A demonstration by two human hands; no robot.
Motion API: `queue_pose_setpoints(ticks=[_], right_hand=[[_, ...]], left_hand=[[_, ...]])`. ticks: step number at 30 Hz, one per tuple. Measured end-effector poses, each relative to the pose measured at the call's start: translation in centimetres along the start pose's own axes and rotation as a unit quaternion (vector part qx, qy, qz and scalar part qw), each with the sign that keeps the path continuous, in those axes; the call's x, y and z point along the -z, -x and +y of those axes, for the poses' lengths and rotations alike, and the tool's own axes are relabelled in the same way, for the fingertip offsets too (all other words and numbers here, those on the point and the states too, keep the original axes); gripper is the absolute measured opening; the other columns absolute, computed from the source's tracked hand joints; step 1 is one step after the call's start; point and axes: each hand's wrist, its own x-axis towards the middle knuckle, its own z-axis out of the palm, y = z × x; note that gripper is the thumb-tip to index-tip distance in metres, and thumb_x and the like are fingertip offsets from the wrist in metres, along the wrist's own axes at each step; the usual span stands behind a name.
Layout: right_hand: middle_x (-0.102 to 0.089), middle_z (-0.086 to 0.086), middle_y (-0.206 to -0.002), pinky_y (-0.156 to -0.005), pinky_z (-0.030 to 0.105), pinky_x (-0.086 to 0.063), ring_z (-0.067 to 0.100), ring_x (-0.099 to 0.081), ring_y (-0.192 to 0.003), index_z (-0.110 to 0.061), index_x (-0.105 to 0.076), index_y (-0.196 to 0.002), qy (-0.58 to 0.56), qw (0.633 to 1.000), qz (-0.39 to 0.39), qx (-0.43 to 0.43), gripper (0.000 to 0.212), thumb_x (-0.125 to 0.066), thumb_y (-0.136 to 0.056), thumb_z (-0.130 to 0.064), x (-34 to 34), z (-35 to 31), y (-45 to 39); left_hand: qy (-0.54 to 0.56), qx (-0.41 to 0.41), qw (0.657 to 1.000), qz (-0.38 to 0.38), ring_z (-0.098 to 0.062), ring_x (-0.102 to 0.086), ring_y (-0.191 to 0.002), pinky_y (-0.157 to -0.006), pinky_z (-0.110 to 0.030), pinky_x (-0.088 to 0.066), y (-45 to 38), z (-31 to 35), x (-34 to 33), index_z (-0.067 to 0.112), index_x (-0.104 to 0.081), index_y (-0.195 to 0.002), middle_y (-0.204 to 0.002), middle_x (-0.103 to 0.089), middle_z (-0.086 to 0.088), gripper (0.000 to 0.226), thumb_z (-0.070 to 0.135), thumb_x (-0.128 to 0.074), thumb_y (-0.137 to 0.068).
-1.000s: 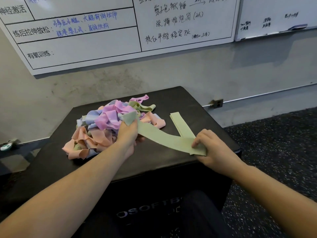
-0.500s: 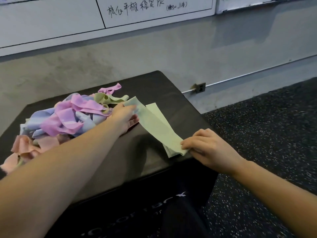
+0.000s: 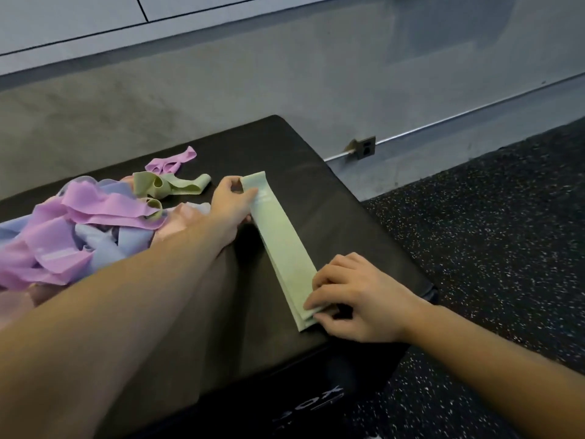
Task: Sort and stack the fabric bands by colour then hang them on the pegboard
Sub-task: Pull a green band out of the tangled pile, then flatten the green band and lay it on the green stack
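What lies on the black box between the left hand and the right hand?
In the head view, the stacked green bands span that stretch on the black box: the left hand pinches the far end, and the right hand holds the near end.

A whiteboard (image 3: 72, 23) hangs above a wall outlet (image 3: 365, 147) (speckled floor (image 3: 490, 217) below).

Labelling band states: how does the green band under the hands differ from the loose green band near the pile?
The held green band lies flat and straight on the black box, on top of another green band; the loose green band is curled and twisted at the pile's edge. The left hand pinches the held band's far end and the right hand pinches its near end; nothing touches the loose band. Both are pale green.
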Motion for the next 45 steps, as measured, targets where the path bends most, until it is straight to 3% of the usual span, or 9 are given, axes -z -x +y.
queue_pose_setpoints(ticks=[7, 12, 17, 23, 27, 32, 39, 42, 45], right_hand=[[-0.061, -0.012, -0.105, -0.086, 0.029, -0.042, 0.010, -0.057, -0.095, -0.033, -0.074, -0.105, -0.015, 1.000, -0.003, -0.014, 0.020, -0.068, -0.089, -0.044, -0.5, 0.2, 0.3], [-0.059, -0.013, -0.110, -0.088, 0.033, -0.044, 0.010, -0.056, -0.097, -0.032, -0.070, -0.113, -0.048, 0.997, 0.000, -0.060, 0.028, -0.065, -0.088, -0.044, 0.1, 0.0, 0.1], [-0.060, -0.018, -0.103, -0.090, 0.027, -0.045, 0.013, -0.058, -0.097, -0.029, -0.069, -0.113, -0.154, 0.977, 0.048, -0.137, 0.024, -0.061, -0.091, -0.036, 0.5, -0.1, -0.6], [-0.061, -0.009, -0.096, -0.079, 0.019, -0.045, 0.017, -0.059, -0.088, -0.035, -0.068, -0.110, -0.208, 0.950, 0.058, -0.224, 0.022, -0.067, -0.090, -0.027, 0.2, -1.3, -2.8], [-0.062, -0.016, -0.100, -0.080, 0.019, -0.043, 0.011, -0.060, -0.093, -0.041, -0.066, -0.108, -0.201, 0.951, 0.045, -0.231, 0.033, -0.067, -0.091, -0.012, -0.2, -3.1, -5.4], [-0.061, -0.020, -0.101, -0.078, 0.014, -0.043, 0.002, -0.059, -0.096, -0.046, -0.062, -0.105, -0.197, 0.951, 0.031, -0.235, 0.030, -0.062, -0.094, -0.018, -0.2, -5.2, -9.8], [-0.058, -0.020, -0.102, -0.074, 0.011, -0.045, -0.001, -0.058, -0.095, -0.035, -0.061, -0.115, -0.152, 0.962, 0.010, -0.225, 0.023, -0.059, -0.098, -0.019, -1.1, -5.2, -18.9], [-0.059, -0.013, -0.104, -0.077, 0.013, -0.047, 0.002, -0.058, -0.094, -0.031, -0.062, -0.116, -0.144, 0.962, 0.011, -0.230, 0.022, -0.058, -0.098, -0.019, -2.3, -4.3, -23.0], [-0.060, -0.011, -0.105, -0.075, 0.017, -0.049, 0.002, -0.058, -0.091, -0.034, -0.060, -0.113, -0.132, 0.962, 0.001, -0.238, 0.022, -0.057, -0.098, -0.018, -3.9, -3.2, -26.7]], left_hand=[[-0.056, -0.003, 0.998, 0.016, -0.013, -0.054, -0.059, -0.055, -0.024, -0.048, -2.1, -2.4, -1.2, 0.016, -0.056, -0.123, -0.102, -0.061, -0.001, 0.027, 0.014, -0.064, -0.097], [-0.085, -0.028, 0.996, 0.002, -0.014, -0.061, -0.070, -0.059, -0.024, -0.047, -0.9, -1.3, -0.3, 0.023, -0.054, -0.125, -0.119, -0.057, -0.005, 0.031, 0.017, -0.065, -0.096], [-0.135, -0.132, 0.981, -0.044, -0.012, -0.062, -0.088, -0.063, -0.021, -0.046, 3.2, 0.0, 2.4, 0.026, -0.058, -0.118, -0.102, -0.061, 0.002, 0.022, 0.022, -0.063, -0.098], [-0.243, -0.237, 0.937, -0.081, -0.005, -0.059, -0.085, -0.065, -0.013, -0.039, 7.8, -2.1, 8.2, 0.031, -0.062, -0.104, -0.099, -0.057, 0.019, 0.010, 0.024, -0.062, -0.098], [-0.277, -0.323, 0.903, -0.057, -0.005, -0.057, -0.094, -0.083, -0.025, -0.047, 8.9, -5.0, 12.7, 0.028, -0.064, -0.092, -0.097, -0.056, 0.023, 0.019, 0.010, -0.067, -0.089], [-0.370, -0.318, 0.872, -0.029, -0.010, -0.053, -0.111, -0.097, -0.030, -0.045, 9.6, -6.7, 18.0, 0.026, -0.069, -0.108, -0.116, -0.061, 0.013, 0.016, 0.020, -0.068, -0.093], [-0.459, -0.376, 0.804, 0.051, -0.023, -0.049, -0.131, -0.114, -0.038, -0.033, 4.3, -5.4, 20.8, 0.022, -0.065, -0.121, -0.132, -0.060, 0.003, 0.032, 0.035, -0.063, -0.092], [-0.530, -0.321, 0.785, 0.032, -0.021, -0.032, -0.147, -0.124, -0.048, -0.017, 1.4, -5.8, 21.4, 0.030, -0.051, -0.140, -0.155, -0.042, 0.005, 0.048, 0.053, -0.044, -0.099], [-0.548, -0.263, 0.794, 0.021, -0.024, -0.046, -0.137, -0.115, -0.045, -0.030, -0.5, -7.4, 22.7, 0.036, -0.048, -0.140, -0.153, -0.044, 0.004, 0.067, 0.070, -0.019, -0.090]])
